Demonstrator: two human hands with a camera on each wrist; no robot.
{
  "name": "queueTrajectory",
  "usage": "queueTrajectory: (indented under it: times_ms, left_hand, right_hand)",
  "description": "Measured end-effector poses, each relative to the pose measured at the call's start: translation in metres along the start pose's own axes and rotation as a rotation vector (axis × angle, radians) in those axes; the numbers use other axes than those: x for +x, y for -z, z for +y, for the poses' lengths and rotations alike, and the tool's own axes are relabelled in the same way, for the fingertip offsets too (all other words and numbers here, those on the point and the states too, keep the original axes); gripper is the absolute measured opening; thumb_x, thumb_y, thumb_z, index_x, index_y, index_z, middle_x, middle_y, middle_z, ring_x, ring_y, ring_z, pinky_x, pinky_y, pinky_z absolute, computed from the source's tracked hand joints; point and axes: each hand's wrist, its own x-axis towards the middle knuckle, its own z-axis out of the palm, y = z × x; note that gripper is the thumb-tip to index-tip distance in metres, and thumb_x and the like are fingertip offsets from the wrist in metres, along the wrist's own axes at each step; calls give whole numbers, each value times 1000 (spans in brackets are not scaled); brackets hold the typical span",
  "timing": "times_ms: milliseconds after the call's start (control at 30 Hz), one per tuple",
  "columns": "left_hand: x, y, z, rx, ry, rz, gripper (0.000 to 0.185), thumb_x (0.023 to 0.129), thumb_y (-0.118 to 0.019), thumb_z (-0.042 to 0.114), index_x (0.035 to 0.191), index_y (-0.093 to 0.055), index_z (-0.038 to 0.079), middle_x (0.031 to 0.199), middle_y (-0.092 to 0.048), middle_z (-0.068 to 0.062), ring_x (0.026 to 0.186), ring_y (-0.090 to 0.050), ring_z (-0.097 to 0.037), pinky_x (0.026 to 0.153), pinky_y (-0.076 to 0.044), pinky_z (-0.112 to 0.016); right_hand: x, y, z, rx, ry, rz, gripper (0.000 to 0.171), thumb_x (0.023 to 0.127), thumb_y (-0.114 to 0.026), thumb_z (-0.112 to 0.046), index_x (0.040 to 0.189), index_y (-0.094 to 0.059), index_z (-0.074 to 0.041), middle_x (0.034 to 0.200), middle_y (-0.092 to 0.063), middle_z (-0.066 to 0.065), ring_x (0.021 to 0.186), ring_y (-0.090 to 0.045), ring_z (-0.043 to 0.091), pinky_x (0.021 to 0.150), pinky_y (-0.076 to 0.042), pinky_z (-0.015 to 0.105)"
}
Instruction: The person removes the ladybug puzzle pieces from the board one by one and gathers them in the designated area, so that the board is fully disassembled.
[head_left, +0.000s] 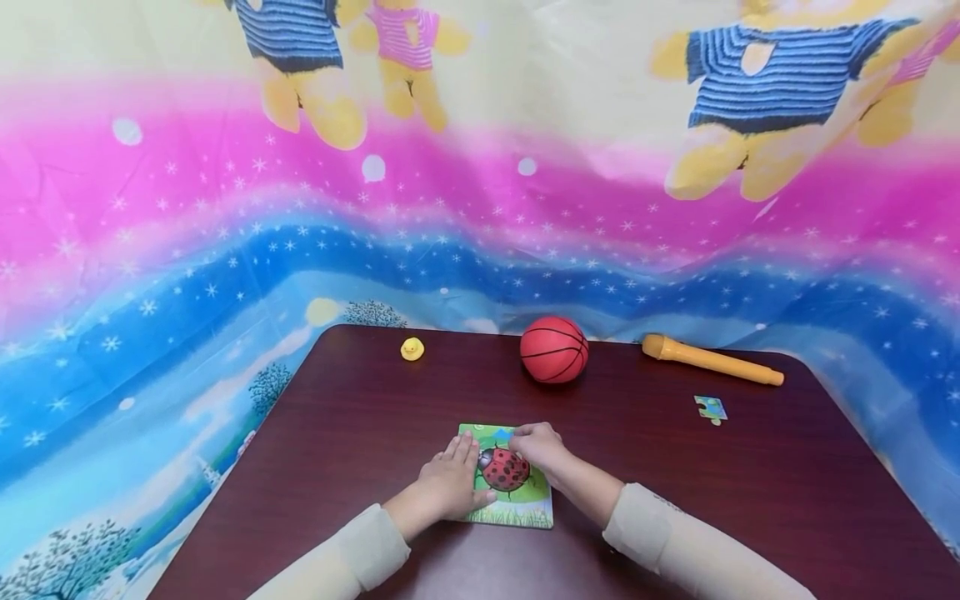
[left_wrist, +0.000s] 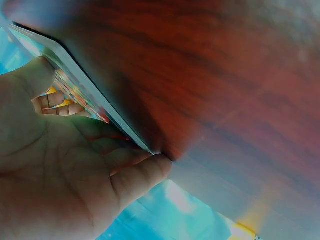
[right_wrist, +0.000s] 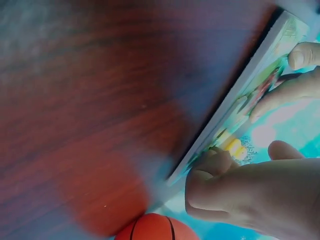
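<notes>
Ladybird puzzle board (head_left: 517, 500) lies flat on the dark desk (head_left: 675, 500), under both hands. Left hand (head_left: 448, 486) rests flat on its left edge, fingers straight; right hand (head_left: 542, 447) has curled fingertips pressed on the board's top right corner, whether pinching a piece I cannot tell. Beyond the hands: red ball (head_left: 554, 349), yellow duck (head_left: 412, 348), orange microphone (head_left: 711, 360); loose puzzle piece (head_left: 710, 408) well to the right.

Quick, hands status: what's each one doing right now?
Left hand: open, fingers flat on the left side of the ladybug puzzle.
Right hand: fingers curled at the puzzle's top edge; whether they pinch a piece cannot be told.
</notes>
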Motion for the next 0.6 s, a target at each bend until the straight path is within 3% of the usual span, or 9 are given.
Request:
queueTrajectory:
  times_ms: [167, 367, 600]
  left_hand:
    - [0, 1, 2, 0, -8, 6, 86, 88, -50, 61, 148, -27, 4, 156, -19, -12, 142, -20, -27, 108, -32, -43]
    - [1, 1, 2, -2, -8, 1, 87, 87, -51, 61, 148, -27, 5, 156, -18, -12, 142, -20, -27, 108, -31, -43]
    - [4, -3, -2, -14, 0, 5, 87, 87, -50, 62, 148, -27, 4, 156, -18, -11, 142, -19, -27, 108, -31, -44]
  right_hand:
    - [-4, 2, -7, 44, -15, -85, 52, 79, -58, -15, 128, -53, 4, 131, -51, 20, 118, -44, 35, 95, -38, 52]
    - [-10, 6, -18, 102, -53, -167, 69, 82, -57, -20, 142, -33, 4, 144, -35, 24, 127, -36, 42, 104, -27, 59]
    - [-5, 9, -20, 314, -87, -136, 62, 85, -55, -15, 140, -34, 4, 142, -35, 25, 126, -36, 45, 100, -36, 55]
